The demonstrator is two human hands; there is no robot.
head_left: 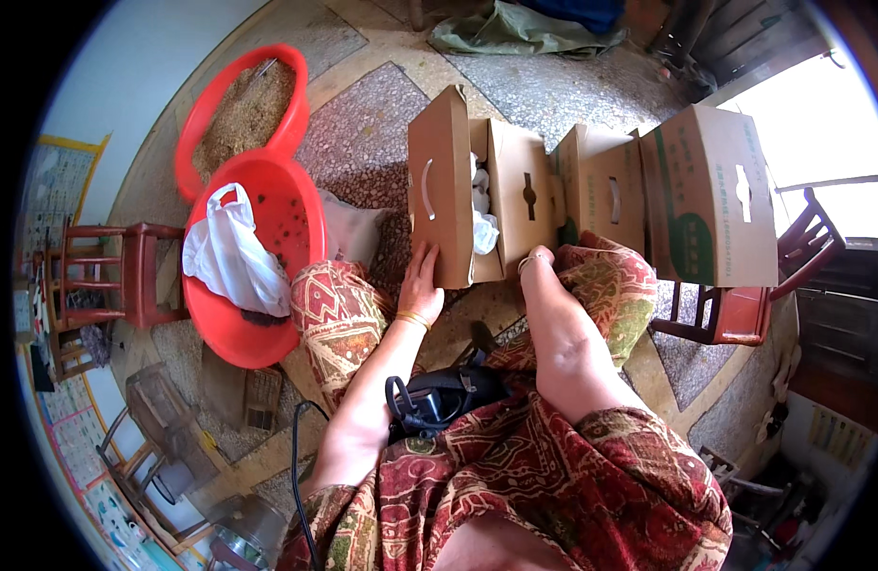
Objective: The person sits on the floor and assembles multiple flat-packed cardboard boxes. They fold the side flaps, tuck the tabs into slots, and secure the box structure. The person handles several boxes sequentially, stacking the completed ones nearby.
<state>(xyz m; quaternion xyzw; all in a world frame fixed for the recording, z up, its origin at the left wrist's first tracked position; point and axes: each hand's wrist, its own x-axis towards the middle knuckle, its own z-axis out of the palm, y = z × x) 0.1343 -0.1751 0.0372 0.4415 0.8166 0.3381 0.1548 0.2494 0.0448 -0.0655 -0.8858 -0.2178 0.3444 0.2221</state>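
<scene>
An opened cardboard box (521, 195) stands between my knees, with its flaps raised on both sides. White plastic-wrapped items (483, 228) show in the gap between the flaps; their kind I cannot make out. My left hand (422, 285) lies against the lower near corner of the left flap (441, 186), fingers stretched along its outer face. At the near right corner, my right hand (537, 264) holds the box's edge, its fingertips partly hidden. A yellow band circles my left wrist.
More cardboard boxes (710, 195) stand at the right, by a red wooden chair (720, 319). At the left are a red basin (310, 219) with a white plastic bag (231, 252) and another red basin (301, 109) of brown grainy material. A black cable (294, 476) hangs by my left arm.
</scene>
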